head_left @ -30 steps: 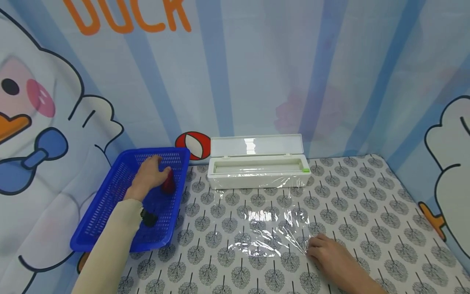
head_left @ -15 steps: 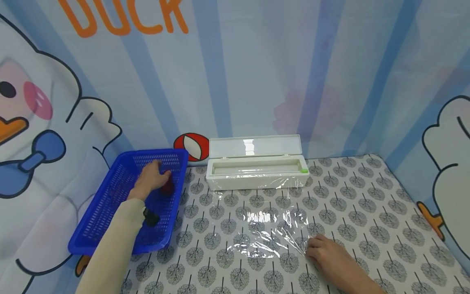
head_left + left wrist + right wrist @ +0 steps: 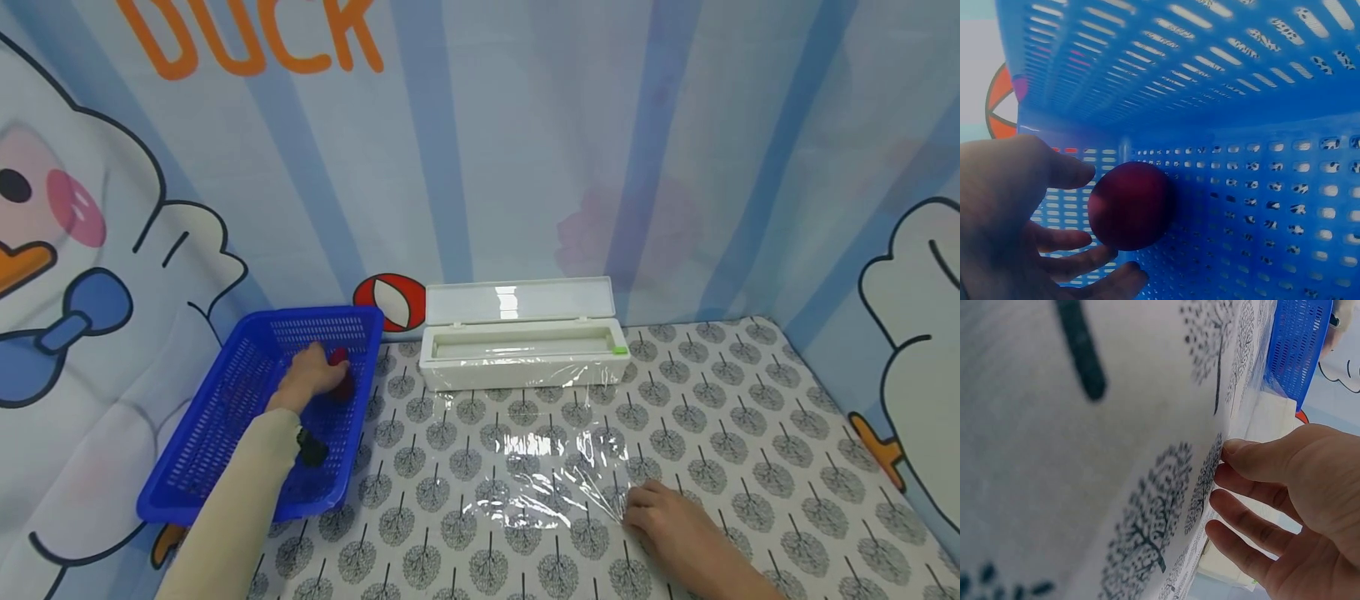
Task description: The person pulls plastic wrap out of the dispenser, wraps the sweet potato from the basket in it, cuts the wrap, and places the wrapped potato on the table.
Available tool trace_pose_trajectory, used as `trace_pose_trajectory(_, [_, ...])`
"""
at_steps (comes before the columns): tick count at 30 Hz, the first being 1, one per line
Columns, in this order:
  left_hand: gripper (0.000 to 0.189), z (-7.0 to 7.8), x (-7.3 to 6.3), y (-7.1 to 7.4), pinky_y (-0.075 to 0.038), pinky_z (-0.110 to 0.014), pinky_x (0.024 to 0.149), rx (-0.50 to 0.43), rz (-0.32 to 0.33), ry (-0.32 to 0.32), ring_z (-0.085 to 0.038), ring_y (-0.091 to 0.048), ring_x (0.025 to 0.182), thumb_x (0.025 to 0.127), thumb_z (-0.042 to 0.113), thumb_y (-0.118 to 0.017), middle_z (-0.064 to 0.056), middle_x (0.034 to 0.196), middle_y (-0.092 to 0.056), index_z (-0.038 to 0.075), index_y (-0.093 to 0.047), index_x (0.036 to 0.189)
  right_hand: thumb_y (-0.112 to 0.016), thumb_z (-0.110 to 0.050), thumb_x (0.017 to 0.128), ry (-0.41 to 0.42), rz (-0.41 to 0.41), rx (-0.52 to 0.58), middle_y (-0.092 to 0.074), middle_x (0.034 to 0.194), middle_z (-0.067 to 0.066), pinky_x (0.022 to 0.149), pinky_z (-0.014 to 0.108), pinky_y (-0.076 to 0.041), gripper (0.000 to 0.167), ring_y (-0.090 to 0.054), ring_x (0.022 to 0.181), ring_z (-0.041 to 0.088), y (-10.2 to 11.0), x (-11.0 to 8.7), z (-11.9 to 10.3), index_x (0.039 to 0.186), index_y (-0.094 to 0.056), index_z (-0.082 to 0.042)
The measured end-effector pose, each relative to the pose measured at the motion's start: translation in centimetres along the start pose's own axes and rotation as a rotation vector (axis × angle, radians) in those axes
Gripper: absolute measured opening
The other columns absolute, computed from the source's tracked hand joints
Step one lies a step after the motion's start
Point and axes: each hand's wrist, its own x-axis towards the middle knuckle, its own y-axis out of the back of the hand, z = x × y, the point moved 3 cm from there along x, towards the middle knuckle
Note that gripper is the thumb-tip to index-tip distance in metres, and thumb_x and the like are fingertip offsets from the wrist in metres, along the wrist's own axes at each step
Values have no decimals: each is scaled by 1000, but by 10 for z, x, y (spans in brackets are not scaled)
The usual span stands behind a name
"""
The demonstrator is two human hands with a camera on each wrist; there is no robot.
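Note:
My left hand [image 3: 307, 377] is inside the blue plastic basket [image 3: 363, 417], beside a dark red, rounded object [image 3: 344, 387]. In the left wrist view the object [image 3: 1130, 206] looks smooth and ball-like; its exact kind cannot be told. Thumb and fingers are spread close to it, with a gap between them. On the table, clear plastic wrap [image 3: 525, 487] stretches forward from a white dispenser box [image 3: 525, 372]. My right hand [image 3: 671, 533] pinches the near right corner of the wrap, low against the tablecloth; creases run to its fingertips.
The dispenser's lid [image 3: 525, 300] stands raised against the curtain [image 3: 517, 167], and a green piece [image 3: 619, 351] sits at its right end. The tablecloth [image 3: 750, 467] has a tree pattern. A small dark item [image 3: 312, 451] shows by the left wrist.
The left hand has lowered slightly within the basket, towards the red object. The right hand stays at the wrap's corner. The head view has shifted slightly.

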Motion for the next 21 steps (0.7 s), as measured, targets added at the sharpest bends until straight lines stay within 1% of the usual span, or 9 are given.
trace_pose_trajectory(2, [72,0,-2,-2,-42,-72,115,10,4,15,-60,-47,138,109,32,-52,-44,149,-44,-18,-29,155,-89,0,73,1,0,5,-73,93,-6,76,32,-63,22,-66,88,13,0,0,0,81,-78,-17])
trace_pose_trajectory(6, [70,1,-4,-4,-44,-71,113,12,4,32,-60,-50,136,108,32,-53,-44,145,-47,-19,-34,152,-88,0,74,7,2,3,-73,93,-6,77,32,-62,21,-65,88,13,1,1,-1,81,-78,-17])
trace_pose_trajectory(14, [70,0,-3,-9,-46,-70,111,6,-21,15,-59,-52,134,107,32,-54,-43,143,-49,-18,-33,151,-88,0,75,-10,-18,3,-73,94,-5,78,33,-63,20,-65,90,14,3,3,-1,82,-78,-17])
trace_pose_trajectory(21, [65,5,-3,-8,-46,-69,112,-4,-3,20,-57,-54,132,106,30,-58,-41,142,-51,-15,-38,149,-89,0,74,-22,-10,-1,-73,94,-6,78,32,-63,21,-65,90,13,5,2,-1,82,-79,-17])
